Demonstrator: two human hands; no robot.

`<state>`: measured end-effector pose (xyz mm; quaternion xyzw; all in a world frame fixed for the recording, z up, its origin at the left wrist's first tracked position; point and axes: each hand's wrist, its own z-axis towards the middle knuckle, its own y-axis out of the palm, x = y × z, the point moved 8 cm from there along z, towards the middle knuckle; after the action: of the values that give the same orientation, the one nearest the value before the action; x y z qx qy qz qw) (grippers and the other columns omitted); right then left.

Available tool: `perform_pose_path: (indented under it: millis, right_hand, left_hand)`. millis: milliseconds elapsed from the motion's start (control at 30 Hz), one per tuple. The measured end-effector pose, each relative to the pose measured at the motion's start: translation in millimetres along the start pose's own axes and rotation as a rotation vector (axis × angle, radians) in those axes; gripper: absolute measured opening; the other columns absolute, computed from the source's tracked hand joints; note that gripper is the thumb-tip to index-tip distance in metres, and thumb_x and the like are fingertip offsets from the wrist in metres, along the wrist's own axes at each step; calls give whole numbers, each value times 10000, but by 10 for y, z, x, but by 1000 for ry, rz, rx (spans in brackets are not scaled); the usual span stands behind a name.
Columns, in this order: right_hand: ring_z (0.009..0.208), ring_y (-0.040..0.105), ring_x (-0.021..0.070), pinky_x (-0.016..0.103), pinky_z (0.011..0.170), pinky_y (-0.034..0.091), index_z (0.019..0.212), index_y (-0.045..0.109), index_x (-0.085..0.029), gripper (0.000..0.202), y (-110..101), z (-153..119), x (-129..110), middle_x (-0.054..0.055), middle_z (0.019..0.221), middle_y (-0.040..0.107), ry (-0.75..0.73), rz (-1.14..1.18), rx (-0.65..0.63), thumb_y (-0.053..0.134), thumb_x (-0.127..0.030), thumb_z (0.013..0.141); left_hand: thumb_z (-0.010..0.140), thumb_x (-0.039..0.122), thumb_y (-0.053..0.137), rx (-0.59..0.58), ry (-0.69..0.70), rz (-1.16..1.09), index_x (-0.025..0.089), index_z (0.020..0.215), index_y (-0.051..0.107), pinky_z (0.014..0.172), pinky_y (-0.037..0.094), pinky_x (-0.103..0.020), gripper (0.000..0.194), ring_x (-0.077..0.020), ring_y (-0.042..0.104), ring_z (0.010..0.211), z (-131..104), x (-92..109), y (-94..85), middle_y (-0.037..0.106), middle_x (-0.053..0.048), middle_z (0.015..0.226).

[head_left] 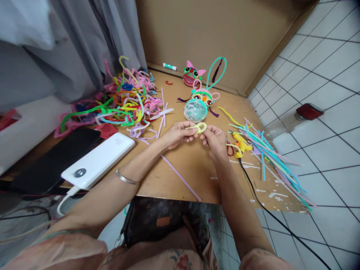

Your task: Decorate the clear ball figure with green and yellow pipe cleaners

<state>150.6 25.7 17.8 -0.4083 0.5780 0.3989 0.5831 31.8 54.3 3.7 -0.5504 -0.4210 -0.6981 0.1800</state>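
Note:
My left hand [176, 134] and my right hand [214, 138] meet over the middle of a low wooden board [194, 168]. Together they pinch a yellow-green pipe cleaner [199, 127] bent into a small loop, the left hand on its straight end and the right on the loop side. Just beyond the hands stands a pipe-cleaner rabbit figure [200, 101] with teal ears and a shiny round body. A second figure with pink ears [191, 74] sits behind it.
A tangled heap of coloured pipe cleaners [123, 103] lies at the left. Straight pipe cleaners [267, 155], a yellow glue gun [241, 144] with a black cord, and scissors lie at the right. A white power bank [98, 160], dark tablet [53, 161], glue stick [170, 66].

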Motion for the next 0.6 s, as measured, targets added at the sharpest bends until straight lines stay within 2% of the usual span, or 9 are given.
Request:
perform_pose_path:
  millis: [100,233,433,600]
  right_hand:
    - [356,386,40,183,360,259,672,607,-170,241,35,-5,-49,-59,461,556,-66,-26,-44,707,-381,611]
    - [381,368,41,193,399,264,685,611,-170,245,52,-9,-90,-61,471,546,-129,-84,-69,691,-398,644]
    - [465,470,71,205,490,357,704,636,-166,173,67,-17,-122,-48,509,574,-137,-90,-84,667,-316,622]
    - [546,531,101,224,540,404,718,642,-168,232,104,-45,-142,-27,557,591,-140,-57,-116,686,-377,626]
  left_hand:
    - [634,326,826,42,11,22,112,735,630,481,371,-164,308,-42,504,503,16,-13,-34,643,-12,655]
    - [622,267,821,147,74,2,124,893,656,488,390,-166,348,-48,515,487,32,17,-115,632,14,621]
    - [619,309,803,231,178,29,123,892,683,521,416,-178,352,-53,520,507,18,65,-151,632,10,627]
    - [633,339,786,297,259,40,121,907,680,533,421,-183,366,-56,520,523,-10,98,-165,637,12,645]
